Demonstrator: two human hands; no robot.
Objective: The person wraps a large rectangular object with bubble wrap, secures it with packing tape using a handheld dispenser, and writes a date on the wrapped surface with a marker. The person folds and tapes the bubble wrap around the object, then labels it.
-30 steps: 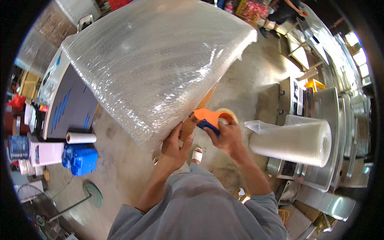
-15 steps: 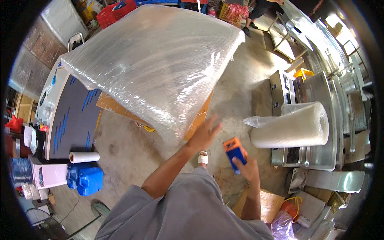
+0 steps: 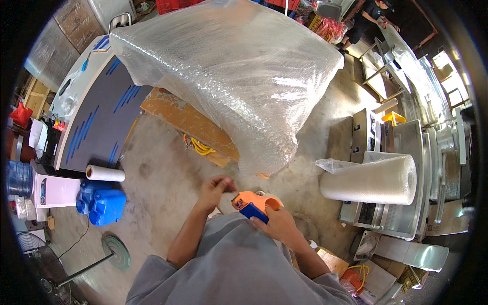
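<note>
My right hand (image 3: 281, 223) grips an orange and blue tape dispenser (image 3: 249, 198) close in front of my body. Just left of its front end is my left hand (image 3: 212, 194), its fingers pinched together; what they hold, if anything, is too small to make out. Beyond both hands stands a large piece wrapped in clear bubble wrap (image 3: 229, 61), its near corner bunched and hanging low. Brown cardboard (image 3: 190, 119) shows beneath the wrap on the left side. Neither hand touches the wrapped piece.
To the right lies a big bubble wrap roll (image 3: 366, 180) beside steel kitchen units (image 3: 414, 223). At left are a dark panel (image 3: 99, 122), a film roll (image 3: 105, 173), blue jugs (image 3: 108, 207) and a fan (image 3: 43, 259). Yellow hose (image 3: 202, 147) lies under the wrapped piece. Another person (image 3: 363, 23) stands far right.
My left hand has drawn back from the wrapped corner, its fingers now pinched. My right hand has brought the tape dispenser leftward and turned it, close to the left hand. The view has shifted.
</note>
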